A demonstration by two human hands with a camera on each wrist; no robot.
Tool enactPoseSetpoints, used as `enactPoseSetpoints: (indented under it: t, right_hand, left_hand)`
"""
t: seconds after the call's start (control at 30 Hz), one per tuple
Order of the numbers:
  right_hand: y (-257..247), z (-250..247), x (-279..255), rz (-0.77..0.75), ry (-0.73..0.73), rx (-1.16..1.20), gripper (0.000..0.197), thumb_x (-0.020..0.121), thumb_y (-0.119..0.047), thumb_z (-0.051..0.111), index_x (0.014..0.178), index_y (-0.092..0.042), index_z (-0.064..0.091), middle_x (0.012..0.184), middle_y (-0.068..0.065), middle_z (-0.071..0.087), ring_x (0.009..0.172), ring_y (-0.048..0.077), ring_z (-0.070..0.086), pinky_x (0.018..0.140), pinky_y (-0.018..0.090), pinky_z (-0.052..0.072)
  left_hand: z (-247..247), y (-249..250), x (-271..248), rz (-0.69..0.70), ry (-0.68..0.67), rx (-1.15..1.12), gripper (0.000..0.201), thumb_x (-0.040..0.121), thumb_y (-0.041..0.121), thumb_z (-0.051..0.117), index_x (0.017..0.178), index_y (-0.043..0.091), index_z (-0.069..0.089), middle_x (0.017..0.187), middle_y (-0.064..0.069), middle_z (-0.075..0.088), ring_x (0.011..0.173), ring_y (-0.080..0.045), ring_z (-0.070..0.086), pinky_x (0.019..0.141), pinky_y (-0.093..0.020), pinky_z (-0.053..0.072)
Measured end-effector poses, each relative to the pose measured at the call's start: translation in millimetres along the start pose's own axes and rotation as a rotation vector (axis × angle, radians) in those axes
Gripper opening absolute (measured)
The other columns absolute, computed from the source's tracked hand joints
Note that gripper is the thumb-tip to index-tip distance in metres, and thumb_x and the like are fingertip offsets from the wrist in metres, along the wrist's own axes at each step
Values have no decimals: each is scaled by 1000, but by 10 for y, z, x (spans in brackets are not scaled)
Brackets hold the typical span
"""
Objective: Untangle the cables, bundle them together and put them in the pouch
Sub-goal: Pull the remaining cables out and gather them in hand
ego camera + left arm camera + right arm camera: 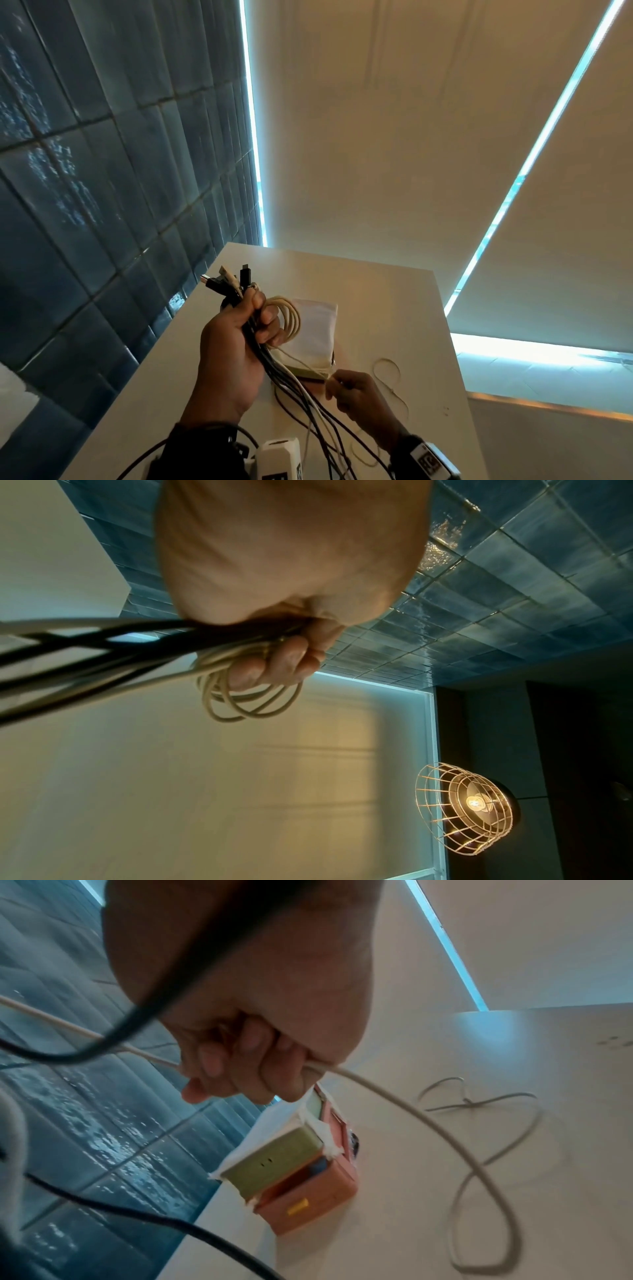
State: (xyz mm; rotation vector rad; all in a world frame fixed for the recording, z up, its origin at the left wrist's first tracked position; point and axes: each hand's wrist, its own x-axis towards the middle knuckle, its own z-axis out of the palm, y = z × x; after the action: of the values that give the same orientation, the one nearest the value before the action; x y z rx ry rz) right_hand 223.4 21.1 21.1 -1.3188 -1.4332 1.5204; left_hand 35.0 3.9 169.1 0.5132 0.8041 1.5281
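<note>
A white table [394, 308] carries a white pouch [313, 329] near its centre. At the pouch's 9 o'clock the left hand [233, 346] clenches a bundle of black and white cables [274, 363], cream coil [289, 317] looped over its fingers. At 5 o'clock the right hand [356, 394] pinches one cream cable [394, 1096], its slack lying on the table.

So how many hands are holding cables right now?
2. The left hand grips the cables upright; the right hand pinches one pale cable over the table.
</note>
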Motion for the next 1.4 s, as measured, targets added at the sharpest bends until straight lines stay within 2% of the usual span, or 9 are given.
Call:
enactPoseSetpoints:
  t: [0.13, 0.23, 0.4, 0.53, 0.63, 0.73, 0.83, 1.07, 1.4]
  right_hand:
    - [270, -76, 49, 143, 75, -119, 28, 93, -12, 52, 68, -10, 64, 55, -4, 47, 53, 9, 40, 46, 15, 32]
    - [203, -114, 61, 160, 189, -140, 28, 93, -17, 54, 71, -5, 67, 54, -4, 50, 49, 6, 41, 45, 17, 32]
    - [-616, -81, -21, -132, 292, 163, 19, 93, -11, 57, 86, 3, 66, 53, 1, 47, 45, 9, 37, 40, 18, 30]
    - [-1203, 70, -214, -473, 126, 245, 17, 97, -9, 53, 90, 3, 64, 54, -3, 48, 46, 9, 40, 46, 16, 34]
    - [-1326, 185, -335, -581, -48, 170, 17, 95, -14, 56, 86, -4, 67, 57, -8, 54, 49, 8, 44, 49, 19, 38]
    - [-1259, 237, -352, -539, -120, 103, 17, 87, -24, 61, 79, -10, 69, 57, -9, 55, 51, 6, 46, 52, 23, 38]
    - [-1118, 206, -320, -448, -110, 92, 25, 79, -24, 63, 70, -1, 65, 57, -4, 54, 51, 5, 45, 51, 18, 35]
    - [-875, 106, -268, -308, -177, 128, 20, 91, -7, 59, 80, 9, 64, 67, 5, 56, 53, 2, 46, 51, 12, 35]
    - [-206, 28, -16, -96, -46, 44, 25, 96, -9, 55, 74, 0, 61, 57, -5, 43, 49, 4, 34, 47, 13, 29]
  left_hand:
    - [-20, 12, 16, -15, 6, 25, 26, 99, 19, 39, 75, 14, 48, 58, 3, 40, 46, -9, 30, 48, -25, 29]
    - [-20, 2, 21, -30, 25, 59, 26, 99, 20, 41, 75, 14, 49, 58, 2, 41, 46, -9, 31, 47, -25, 30]
    - [30, -27, 24, -67, 51, 105, 28, 100, 20, 40, 74, 13, 49, 58, 0, 44, 47, -10, 34, 49, -26, 29]
    - [76, -86, 22, -93, 78, 150, 26, 99, 21, 43, 76, 11, 51, 61, -4, 50, 51, -15, 42, 55, -30, 34]
    - [92, -96, 14, -90, 108, 151, 26, 98, 23, 46, 87, 4, 59, 74, -11, 64, 69, -22, 60, 74, -38, 49]
    - [92, -65, 3, -103, 59, 89, 26, 99, 23, 44, 89, 4, 58, 73, -13, 64, 69, -24, 61, 72, -38, 50]
    - [87, -15, 1, -128, 0, -69, 19, 99, 19, 42, 87, 8, 52, 68, -9, 56, 63, -22, 57, 64, -33, 51]
    - [113, -41, -19, -80, -22, -55, 23, 100, 18, 38, 80, 12, 47, 63, -4, 47, 51, -15, 42, 61, -33, 36]
    - [66, -15, -24, -8, 5, 36, 27, 99, 19, 38, 74, 13, 47, 60, -5, 49, 47, -13, 36, 53, -29, 29]
